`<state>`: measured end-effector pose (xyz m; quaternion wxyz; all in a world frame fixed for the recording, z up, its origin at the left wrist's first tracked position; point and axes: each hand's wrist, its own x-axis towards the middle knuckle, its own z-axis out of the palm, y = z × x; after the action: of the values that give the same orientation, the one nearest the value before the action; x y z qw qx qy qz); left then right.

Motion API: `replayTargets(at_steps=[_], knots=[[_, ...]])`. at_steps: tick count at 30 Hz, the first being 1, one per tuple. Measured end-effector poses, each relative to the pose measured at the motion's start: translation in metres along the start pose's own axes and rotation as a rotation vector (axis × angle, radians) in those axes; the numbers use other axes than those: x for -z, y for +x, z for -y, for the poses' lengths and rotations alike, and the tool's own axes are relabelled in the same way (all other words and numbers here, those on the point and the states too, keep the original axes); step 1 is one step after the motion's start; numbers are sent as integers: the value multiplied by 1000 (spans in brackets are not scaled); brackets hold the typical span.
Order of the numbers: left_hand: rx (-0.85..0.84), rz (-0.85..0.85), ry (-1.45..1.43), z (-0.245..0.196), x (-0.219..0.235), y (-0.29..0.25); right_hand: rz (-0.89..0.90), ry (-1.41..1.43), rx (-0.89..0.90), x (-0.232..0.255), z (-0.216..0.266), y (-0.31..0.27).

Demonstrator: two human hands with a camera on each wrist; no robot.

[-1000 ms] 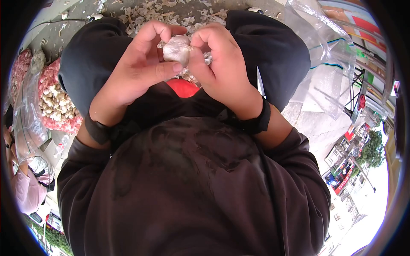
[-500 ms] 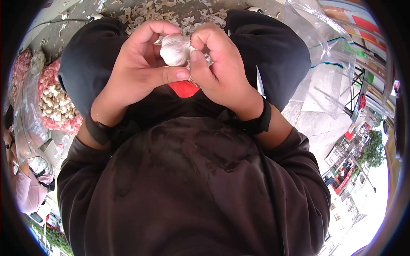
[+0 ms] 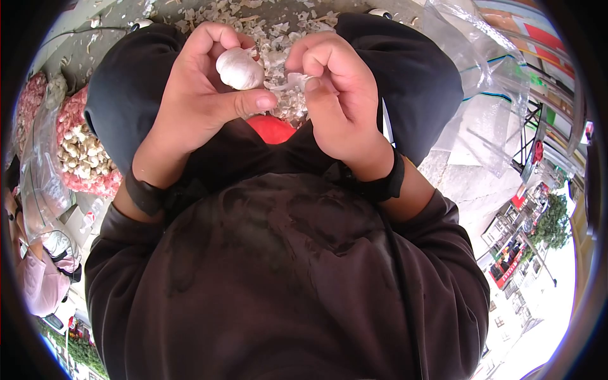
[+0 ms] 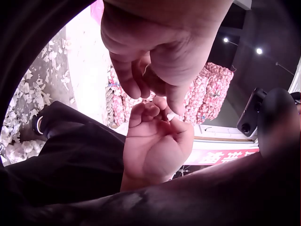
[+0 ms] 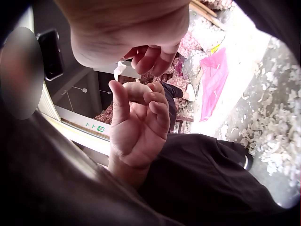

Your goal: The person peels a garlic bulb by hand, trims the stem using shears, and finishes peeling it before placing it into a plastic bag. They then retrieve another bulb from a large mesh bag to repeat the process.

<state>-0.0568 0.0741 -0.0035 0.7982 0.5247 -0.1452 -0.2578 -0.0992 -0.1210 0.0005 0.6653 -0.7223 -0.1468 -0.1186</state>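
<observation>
In the head view my left hand (image 3: 193, 98) holds a whitish garlic bulb (image 3: 240, 68) between its thumb and curled fingers. To its right, my right hand (image 3: 348, 101) pinches a thin strip of garlic skin (image 3: 296, 81) between thumb and forefinger, a small gap away from the bulb. The right wrist view shows the strip of skin (image 5: 120, 69) hanging from the right hand (image 5: 136, 35), above the left hand (image 5: 138, 132). In the left wrist view, the left hand (image 4: 155, 42) is above the right hand (image 4: 157, 146), and the bulb is mostly hidden by fingers.
Loose garlic skins (image 3: 278, 28) litter the ground beyond the knees. A red object (image 3: 271, 130) lies between the thighs, with more skins behind it. On the left stands a pink net bag (image 3: 92, 180) of garlic; clear plastic sheeting (image 3: 475, 120) hangs at the right.
The hands have drawn apart. The bulb has moved left with the left hand, while the right hand has pulled a strip of skin away from it to the right.
</observation>
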Motion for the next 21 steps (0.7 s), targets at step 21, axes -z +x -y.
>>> replayTargets(at_steps=[21], knots=[[10, -27, 190, -7, -9, -9, 157, -108, -283, -16, 10, -1]])
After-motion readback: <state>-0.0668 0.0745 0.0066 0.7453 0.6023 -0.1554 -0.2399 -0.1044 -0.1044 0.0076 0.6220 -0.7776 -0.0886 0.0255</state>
